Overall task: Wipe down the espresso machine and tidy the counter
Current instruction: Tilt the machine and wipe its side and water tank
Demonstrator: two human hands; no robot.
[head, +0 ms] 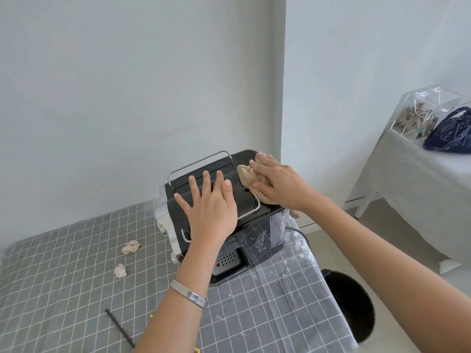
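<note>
A black espresso machine (229, 250) with a chrome rail on top stands at the back right of the counter. My left hand (209, 207) lies flat on its top with fingers spread, holding nothing. My right hand (277, 184) presses a beige cloth (248, 175) against the machine's top near its right rear corner. Two crumpled beige paper wads (131, 247) (120, 270) lie on the counter left of the machine.
The counter wears a grey checked cloth (63, 276). A thin black stick (119, 327) lies near the front edge. A black bin (349, 301) stands on the floor at right. Farther right, a grey table (407, 179) carries a clear box (423, 110) and a dark blue bag (451, 131).
</note>
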